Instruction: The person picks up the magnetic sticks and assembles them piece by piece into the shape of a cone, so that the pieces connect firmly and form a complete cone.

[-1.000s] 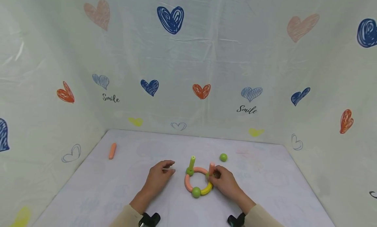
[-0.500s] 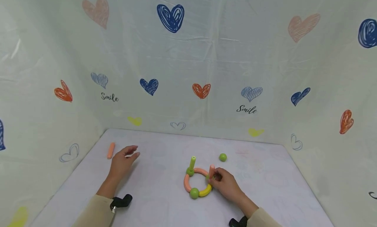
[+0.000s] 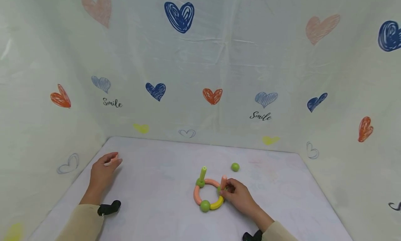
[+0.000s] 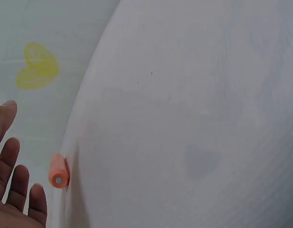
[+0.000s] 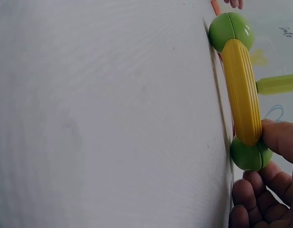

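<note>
My left hand (image 3: 101,173) hovers at the table's far left, fingers spread. Just past them is a loose orange rod (image 4: 59,171), apart from the fingers in the left wrist view and mostly hidden in the head view. My right hand (image 3: 239,197) pinches a green ball (image 5: 250,154) on a ring of curved rods and balls, thumb against the end of the yellow curved rod (image 5: 242,92). From that ball rises an orange upright rod (image 3: 223,182). A green upright rod (image 3: 203,173) stands on the ring's back-left ball (image 3: 200,182). Another green ball (image 3: 205,206) sits at the ring's front.
One loose green ball (image 3: 235,167) lies behind the ring, to the right. The white table (image 3: 156,185) meets a hanging sheet (image 3: 188,60) printed with hearts along its back and sides.
From beside the ring, my left hand has swept left to the loose orange rod. The right hand keeps its hold on the ring, which has barely shifted.
</note>
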A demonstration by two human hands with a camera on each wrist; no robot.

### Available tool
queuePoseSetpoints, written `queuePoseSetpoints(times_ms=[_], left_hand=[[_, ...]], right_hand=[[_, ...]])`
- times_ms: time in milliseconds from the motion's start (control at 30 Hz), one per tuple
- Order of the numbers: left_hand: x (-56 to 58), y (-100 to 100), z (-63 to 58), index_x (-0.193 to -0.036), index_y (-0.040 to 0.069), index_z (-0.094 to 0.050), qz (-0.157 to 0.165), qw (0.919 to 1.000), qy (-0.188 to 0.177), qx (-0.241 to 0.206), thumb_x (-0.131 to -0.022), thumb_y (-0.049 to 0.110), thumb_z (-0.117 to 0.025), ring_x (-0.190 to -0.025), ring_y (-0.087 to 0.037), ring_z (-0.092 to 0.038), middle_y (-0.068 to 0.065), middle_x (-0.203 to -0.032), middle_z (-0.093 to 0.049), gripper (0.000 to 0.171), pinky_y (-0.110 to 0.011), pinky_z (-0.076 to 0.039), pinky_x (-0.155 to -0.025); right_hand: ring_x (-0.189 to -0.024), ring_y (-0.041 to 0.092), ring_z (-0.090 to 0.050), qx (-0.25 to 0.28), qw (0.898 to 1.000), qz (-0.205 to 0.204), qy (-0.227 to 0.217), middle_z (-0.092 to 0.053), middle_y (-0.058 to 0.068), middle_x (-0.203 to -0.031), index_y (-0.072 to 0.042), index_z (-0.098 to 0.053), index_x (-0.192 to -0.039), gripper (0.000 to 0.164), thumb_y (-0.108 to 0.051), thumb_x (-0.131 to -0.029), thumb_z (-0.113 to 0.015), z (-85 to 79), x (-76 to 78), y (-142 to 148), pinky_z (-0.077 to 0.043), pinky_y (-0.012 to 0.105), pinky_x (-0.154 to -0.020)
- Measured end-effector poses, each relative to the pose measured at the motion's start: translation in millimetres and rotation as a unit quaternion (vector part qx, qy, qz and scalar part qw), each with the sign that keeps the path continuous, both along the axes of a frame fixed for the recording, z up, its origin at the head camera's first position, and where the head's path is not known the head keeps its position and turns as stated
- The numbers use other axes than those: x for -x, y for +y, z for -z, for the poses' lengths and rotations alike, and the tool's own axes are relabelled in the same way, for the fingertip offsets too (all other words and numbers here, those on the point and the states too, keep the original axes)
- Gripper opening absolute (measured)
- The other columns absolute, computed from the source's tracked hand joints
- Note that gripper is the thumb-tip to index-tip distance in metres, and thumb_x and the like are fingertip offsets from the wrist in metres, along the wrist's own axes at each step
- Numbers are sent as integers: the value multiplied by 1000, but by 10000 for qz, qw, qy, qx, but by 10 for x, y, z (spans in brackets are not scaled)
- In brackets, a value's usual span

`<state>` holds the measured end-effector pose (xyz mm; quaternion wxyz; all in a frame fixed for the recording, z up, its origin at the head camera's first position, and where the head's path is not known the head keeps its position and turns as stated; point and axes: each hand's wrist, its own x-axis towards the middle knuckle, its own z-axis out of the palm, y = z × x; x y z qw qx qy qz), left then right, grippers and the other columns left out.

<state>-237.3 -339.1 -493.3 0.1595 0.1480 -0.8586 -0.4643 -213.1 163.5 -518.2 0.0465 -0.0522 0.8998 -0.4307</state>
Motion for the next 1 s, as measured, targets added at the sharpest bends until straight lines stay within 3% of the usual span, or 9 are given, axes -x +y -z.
queuePoseSetpoints(times_ms=[133,233,600,1000], left_hand=[[15,-105,9,-148,3,-57,-52,9996,-266,-122,-105,40,-63,-143,-43,-42,-25,-153,-53,57,-57,-39,-110],[36,-165,29,-153,2,-52,-154,9982,-518,-270,-106,40,-61,-148,-45,-37,-25,-158,-48,60,-63,-36,-116],[157,-212,105,-155,1,-46,-307,9954,-877,-248,-107,33,-59,-148,-47,-36,-29,-160,-42,60,-64,-33,-118],[187,-211,162,-153,-3,-47,-80,9941,-998,419,-104,21,-62,-140,-51,-43,-34,-152,-47,56,-65,-38,-111]], right_hand=[[-86,15,-56,42,10000,-41,-7,-64,-1,-96,-12,-70,-111,30,-27,-89,-84,9,10,4,-46,25,-70],[-86,16,-56,92,9999,-100,-7,-64,-1,-97,-12,-70,-112,30,-27,-90,-84,14,14,3,-46,25,-70],[-86,16,-55,84,9999,-83,15,-64,-1,-96,-10,-70,-113,32,-27,-90,-84,10,2,1,-45,25,-70],[-88,16,-55,152,9998,-97,22,-64,0,-98,-11,-69,-114,32,-26,-90,-84,-8,-17,3,-46,25,-72]])
